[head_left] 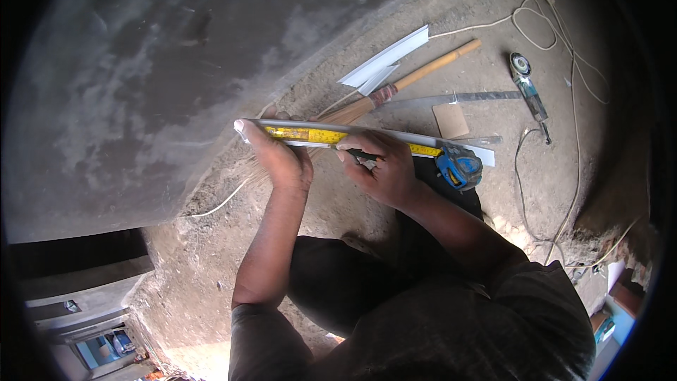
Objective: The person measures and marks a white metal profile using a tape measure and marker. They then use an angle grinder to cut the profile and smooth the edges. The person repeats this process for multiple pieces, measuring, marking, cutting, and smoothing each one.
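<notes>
A long white channel strip [486, 156] lies across in front of me, with the yellow blade of a tape measure [324, 137] stretched along it. My left hand [281, 162] is closed around the left end of the strip and blade, thumb on top near the tip. Closed on a dark, slim marking tool, perhaps a marker [361, 154], my right hand [384, 173] rests over the middle of the blade. The tool's tip is at the strip's near edge. The blue tape measure case [460, 167] sits at the right end, beyond my right hand.
Beyond the strip lie a broom [437, 65], white offcuts [386, 58], a dark metal strip [486, 99] and a brown square piece [451, 121]. An angle grinder [529, 92] rests farther right, with cables [578, 134] looping around it. A grey wall [162, 85] rises at the left.
</notes>
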`<move>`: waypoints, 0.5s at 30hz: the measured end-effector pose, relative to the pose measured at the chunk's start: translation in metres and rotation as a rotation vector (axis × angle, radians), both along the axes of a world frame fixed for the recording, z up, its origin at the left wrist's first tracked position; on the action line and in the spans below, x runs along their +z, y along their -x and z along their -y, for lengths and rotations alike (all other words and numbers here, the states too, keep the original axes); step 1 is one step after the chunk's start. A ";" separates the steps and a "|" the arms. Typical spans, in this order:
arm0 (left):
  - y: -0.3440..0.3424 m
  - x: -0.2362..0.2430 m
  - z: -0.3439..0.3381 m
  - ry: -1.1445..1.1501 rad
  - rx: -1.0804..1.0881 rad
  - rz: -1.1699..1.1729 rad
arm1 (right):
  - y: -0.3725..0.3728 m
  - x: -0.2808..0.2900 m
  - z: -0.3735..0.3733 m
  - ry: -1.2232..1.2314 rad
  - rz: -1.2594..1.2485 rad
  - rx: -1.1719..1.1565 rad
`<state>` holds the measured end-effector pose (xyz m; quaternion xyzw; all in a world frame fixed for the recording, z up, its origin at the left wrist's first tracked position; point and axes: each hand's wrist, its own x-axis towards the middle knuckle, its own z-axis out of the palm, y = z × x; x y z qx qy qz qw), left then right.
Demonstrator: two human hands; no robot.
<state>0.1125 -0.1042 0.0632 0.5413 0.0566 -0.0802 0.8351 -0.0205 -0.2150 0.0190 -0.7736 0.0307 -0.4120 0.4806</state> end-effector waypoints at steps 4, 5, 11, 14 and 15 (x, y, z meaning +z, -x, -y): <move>-0.007 -0.009 -0.009 0.008 -0.041 0.026 | 0.000 -0.002 0.000 0.025 -0.018 -0.003; -0.009 -0.013 -0.011 0.006 -0.039 0.028 | -0.001 -0.002 0.000 0.035 -0.022 -0.006; -0.008 -0.012 -0.010 0.043 -0.091 0.060 | 0.000 0.009 -0.007 -0.065 0.060 0.025; -0.010 -0.015 -0.010 0.061 -0.098 0.108 | -0.007 0.011 -0.011 -0.015 0.073 0.030; -0.009 -0.016 -0.008 0.058 -0.081 0.094 | -0.007 0.012 -0.011 0.006 0.067 0.029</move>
